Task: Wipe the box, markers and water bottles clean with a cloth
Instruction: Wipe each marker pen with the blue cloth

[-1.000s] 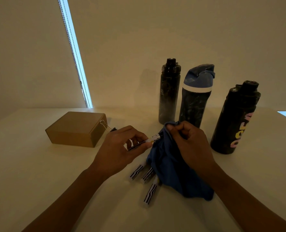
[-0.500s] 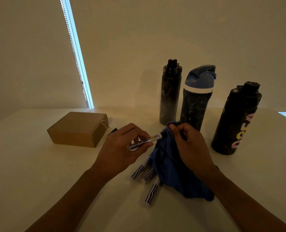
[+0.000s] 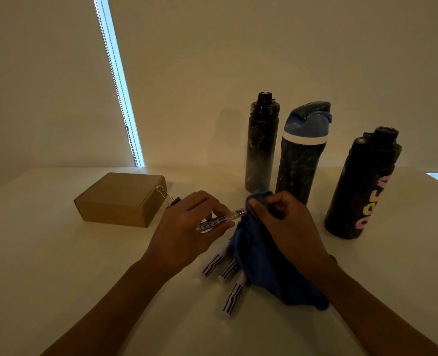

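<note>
My left hand [image 3: 187, 227] pinches a white marker [image 3: 220, 220] above the table. My right hand [image 3: 284, 222] grips a blue cloth [image 3: 261, 268] bunched around the marker's far end, which is hidden in the folds. Three more striped markers [image 3: 229, 272] lie on the table below, partly under the cloth. A brown cardboard box [image 3: 121, 199] sits to the left. Three dark water bottles stand behind: a slim black one [image 3: 261, 145], one with a blue lid [image 3: 302, 155], and a black one with coloured letters [image 3: 364, 186] at the right.
A binder clip [image 3: 167, 195] lies beside the box's right end, behind my left hand. The white table [image 3: 58, 265] meets a plain wall at the back. A bright window strip with a bead chain [image 3: 120, 86] runs down at the left.
The marker has slid a little out of the cloth toward the left, showing more of its barrel. Both hands stay in nearly the same place.
</note>
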{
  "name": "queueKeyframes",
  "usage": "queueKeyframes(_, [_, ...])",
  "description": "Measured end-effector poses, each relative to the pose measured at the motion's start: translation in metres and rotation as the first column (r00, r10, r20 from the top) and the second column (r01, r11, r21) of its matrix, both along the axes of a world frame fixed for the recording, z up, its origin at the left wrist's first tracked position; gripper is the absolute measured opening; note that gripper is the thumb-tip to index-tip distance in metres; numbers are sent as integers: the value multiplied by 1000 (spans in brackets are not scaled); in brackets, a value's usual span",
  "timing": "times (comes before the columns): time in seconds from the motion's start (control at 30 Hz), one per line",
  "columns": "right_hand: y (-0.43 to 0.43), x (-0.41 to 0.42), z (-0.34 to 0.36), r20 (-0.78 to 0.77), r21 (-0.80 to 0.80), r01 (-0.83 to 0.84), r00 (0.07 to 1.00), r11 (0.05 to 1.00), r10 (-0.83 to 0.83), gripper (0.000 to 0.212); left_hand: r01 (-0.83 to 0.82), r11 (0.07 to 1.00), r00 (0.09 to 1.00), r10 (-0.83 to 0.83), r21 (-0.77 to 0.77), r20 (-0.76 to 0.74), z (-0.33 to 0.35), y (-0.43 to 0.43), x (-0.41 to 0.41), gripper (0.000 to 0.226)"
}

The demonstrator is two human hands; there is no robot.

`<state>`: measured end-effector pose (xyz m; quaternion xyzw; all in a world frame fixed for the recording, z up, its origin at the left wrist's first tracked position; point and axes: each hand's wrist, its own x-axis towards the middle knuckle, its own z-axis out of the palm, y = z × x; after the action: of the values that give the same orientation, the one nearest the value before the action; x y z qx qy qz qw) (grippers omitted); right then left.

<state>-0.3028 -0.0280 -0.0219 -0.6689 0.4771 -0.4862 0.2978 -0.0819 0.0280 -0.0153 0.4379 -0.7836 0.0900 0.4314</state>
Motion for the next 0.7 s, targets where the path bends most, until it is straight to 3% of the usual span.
queueKeyframes(0.13, [-3,-6,6,16,-68,11,1000,998,-9,24,2,993,990,15,116,-140,9,4,-2,36])
queueKeyframes(0.2, [-6,-10,8,13,-86,26,1000,996,-25,23,-26,972,968,82,233,-237,11,6,0,32])
queueKeyframes(0.3, [-5,-11,6,43,-65,-5,999,998,8,20,-30,937,971,109,347,-212,5,3,3,25])
queueKeyframes(0.43, [-2,-7,3,79,-28,-70,994,997,72,29,-29,934,972,110,357,-209,5,4,2,23])
queueKeyframes(0.57, [-6,-10,4,57,-44,14,998,999,-12,22,-20,950,972,92,313,-218,9,5,1,15])
queueKeyframes(0.7, [-3,-6,1,84,-5,-41,996,999,41,24,-25,960,970,90,277,-225,9,6,0,10])
